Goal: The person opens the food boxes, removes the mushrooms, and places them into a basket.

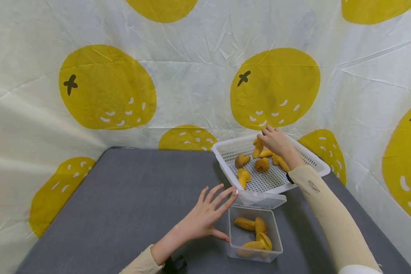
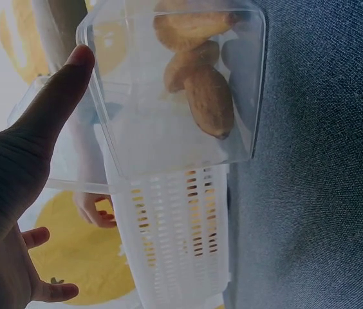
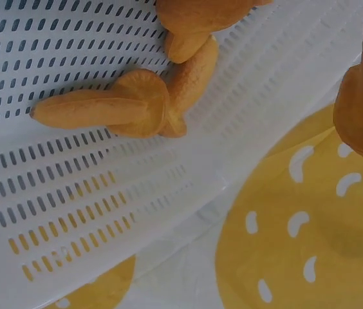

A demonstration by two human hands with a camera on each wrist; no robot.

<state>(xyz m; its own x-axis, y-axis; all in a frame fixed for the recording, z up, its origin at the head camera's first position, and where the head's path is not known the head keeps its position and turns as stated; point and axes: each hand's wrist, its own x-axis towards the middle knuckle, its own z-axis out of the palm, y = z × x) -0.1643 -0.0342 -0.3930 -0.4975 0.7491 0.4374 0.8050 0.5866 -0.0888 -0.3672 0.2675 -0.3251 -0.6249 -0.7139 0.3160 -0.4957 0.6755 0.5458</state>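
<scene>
My right hand (image 1: 277, 144) pinches a yellow-brown mushroom (image 1: 258, 149) over the white basket; in the right wrist view this mushroom (image 3: 360, 119) shows at the right edge. Several more mushrooms (image 1: 242, 160) lie on the perforated bottom of the basket (image 1: 225, 161). With fingers spread, my left hand (image 1: 202, 219) is at the left of a clear plastic box (image 1: 231, 247). Its thumb is by the box's rim and its fingertips are by the raised lid (image 1: 260, 200). Inside the box lie a few mushrooms (image 2: 208, 103), partly overlapping.
A dark grey cloth (image 1: 130, 205) covers the table. Behind it and to both sides hangs a white curtain (image 1: 191, 87) printed with big yellow fruit. The basket stands at the table's back right, just behind the box's lid.
</scene>
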